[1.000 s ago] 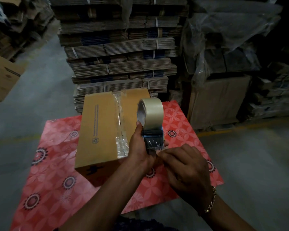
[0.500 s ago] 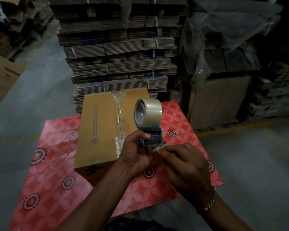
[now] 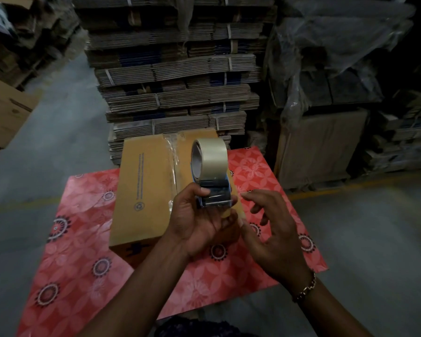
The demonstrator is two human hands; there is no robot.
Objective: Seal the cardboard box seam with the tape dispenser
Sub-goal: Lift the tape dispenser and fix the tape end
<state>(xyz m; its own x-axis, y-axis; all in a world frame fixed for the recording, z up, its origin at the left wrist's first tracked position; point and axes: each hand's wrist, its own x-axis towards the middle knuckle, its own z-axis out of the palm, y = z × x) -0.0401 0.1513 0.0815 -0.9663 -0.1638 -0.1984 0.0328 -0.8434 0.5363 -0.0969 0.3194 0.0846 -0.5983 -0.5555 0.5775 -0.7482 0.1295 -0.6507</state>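
Holding blue hand tape dispenser with clear roll [image 3: 210, 176] | left hand [image 3: 197, 224] grip clamped on its handle, cutter end toward the person, likely to free the tape end | right hand [image 3: 275, 229] grip apart, just beside | brown cardboard box [image 3: 146, 190] beyond the grips on red floral worktop [image 3: 83, 263], seam already showing tape.
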